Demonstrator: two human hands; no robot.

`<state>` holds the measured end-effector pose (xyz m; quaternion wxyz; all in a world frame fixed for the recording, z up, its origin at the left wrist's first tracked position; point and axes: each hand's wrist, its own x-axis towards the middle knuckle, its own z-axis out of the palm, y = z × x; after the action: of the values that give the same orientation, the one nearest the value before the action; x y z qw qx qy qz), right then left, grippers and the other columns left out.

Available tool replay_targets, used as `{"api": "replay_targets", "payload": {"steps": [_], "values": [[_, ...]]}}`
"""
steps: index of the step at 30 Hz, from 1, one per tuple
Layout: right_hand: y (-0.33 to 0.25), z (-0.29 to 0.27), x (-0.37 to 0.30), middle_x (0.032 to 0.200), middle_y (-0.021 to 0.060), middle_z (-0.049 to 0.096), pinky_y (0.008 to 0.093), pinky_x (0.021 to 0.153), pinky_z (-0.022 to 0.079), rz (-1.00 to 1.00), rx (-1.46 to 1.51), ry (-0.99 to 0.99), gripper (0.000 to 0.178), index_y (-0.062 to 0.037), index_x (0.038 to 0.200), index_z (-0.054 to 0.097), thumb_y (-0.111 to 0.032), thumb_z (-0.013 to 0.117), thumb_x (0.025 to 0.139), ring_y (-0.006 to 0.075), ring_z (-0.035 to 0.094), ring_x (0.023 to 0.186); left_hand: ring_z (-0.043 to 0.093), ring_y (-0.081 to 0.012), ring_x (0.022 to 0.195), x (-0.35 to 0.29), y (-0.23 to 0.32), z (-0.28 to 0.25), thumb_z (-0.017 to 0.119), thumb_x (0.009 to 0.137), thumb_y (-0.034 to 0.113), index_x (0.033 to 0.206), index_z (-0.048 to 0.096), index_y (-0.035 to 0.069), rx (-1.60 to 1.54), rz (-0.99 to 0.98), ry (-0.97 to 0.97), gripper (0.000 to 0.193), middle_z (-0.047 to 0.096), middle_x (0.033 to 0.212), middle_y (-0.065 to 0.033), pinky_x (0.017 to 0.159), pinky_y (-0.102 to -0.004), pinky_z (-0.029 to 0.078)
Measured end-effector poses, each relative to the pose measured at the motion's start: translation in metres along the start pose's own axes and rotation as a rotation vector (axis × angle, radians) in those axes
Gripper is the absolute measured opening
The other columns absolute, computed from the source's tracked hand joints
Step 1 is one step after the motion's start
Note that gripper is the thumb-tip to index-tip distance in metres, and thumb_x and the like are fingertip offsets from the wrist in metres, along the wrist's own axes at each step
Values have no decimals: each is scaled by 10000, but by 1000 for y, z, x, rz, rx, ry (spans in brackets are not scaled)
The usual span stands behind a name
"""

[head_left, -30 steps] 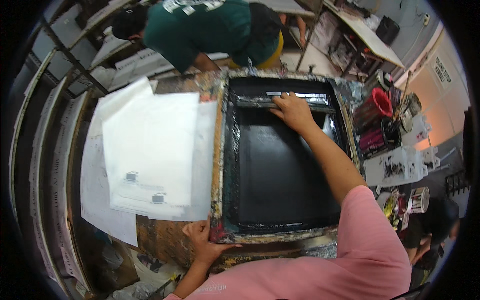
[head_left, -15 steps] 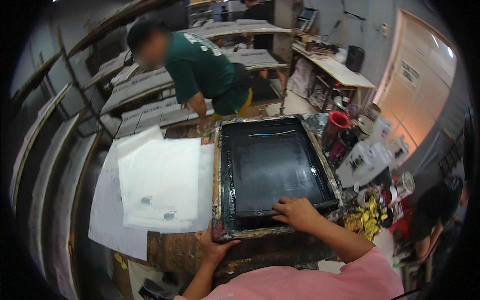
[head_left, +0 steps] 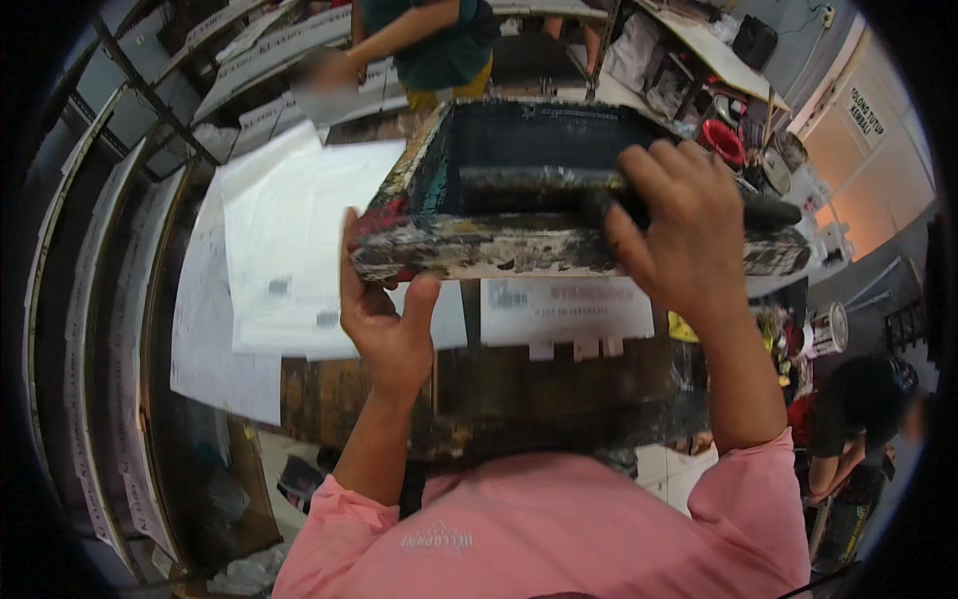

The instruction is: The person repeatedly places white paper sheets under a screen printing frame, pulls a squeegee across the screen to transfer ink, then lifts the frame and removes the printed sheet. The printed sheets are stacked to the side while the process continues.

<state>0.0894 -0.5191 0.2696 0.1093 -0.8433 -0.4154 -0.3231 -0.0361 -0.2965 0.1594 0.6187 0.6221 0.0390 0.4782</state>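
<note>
The frame [head_left: 559,190] is tilted up off the tabletop [head_left: 359,399], left hand [head_left: 384,319] gripping its near edge, right hand [head_left: 689,230] clamping squeegee [head_left: 539,185] to it; lift evenly above the print [head_left: 564,309].

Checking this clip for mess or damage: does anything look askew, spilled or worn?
The screen-printing frame is tilted up off the table, held by the left hand and right hand. Its wooden edge is crusted with dried ink. The white sheets lie unevenly stacked.

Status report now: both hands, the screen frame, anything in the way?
Left hand under raised screen frame. Right hand grips squeegee on frame. Printed sheet below, uncovered.
</note>
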Motion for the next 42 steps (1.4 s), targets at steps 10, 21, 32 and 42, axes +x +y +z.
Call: {"api": "replay_targets", "payload": {"steps": [10,21,32,42], "values": [[49,-6,118,880,214,673,463,785,506,20,112,82,454,-24,1046,702,-449,544,1038,442,638,866,732,-185,778,121,-305,41,660,1026,223,1080,639,-69,463,6,-430,298,719,909,-151,670,-338,565],[17,-15,133,648,171,638,429,626,513,169,-57,10,542,7,803,696,-455,532,1035,362,624,607,597,-114,692,182,-320,49,717,984,198,991,671,-38,402,-438,-641,241,646,781,-58,607,-287,481],[44,4,108,847,239,683,495,773,509,19,83,130,451,-5,965,719,-442,608,986,429,659,843,489,-44,614,92,-202,-232,731,996,222,994,655,-2,557,-242,250,237,624,752,13,533,-230,397],[35,12,69,950,235,677,505,815,475,25,29,127,378,0,1063,688,-363,602,1000,451,629,944,458,-376,1438,31,-92,-195,712,990,262,1523,417,-20,1224,385,18,672,523,1496,-241,1222,-526,285]]}}
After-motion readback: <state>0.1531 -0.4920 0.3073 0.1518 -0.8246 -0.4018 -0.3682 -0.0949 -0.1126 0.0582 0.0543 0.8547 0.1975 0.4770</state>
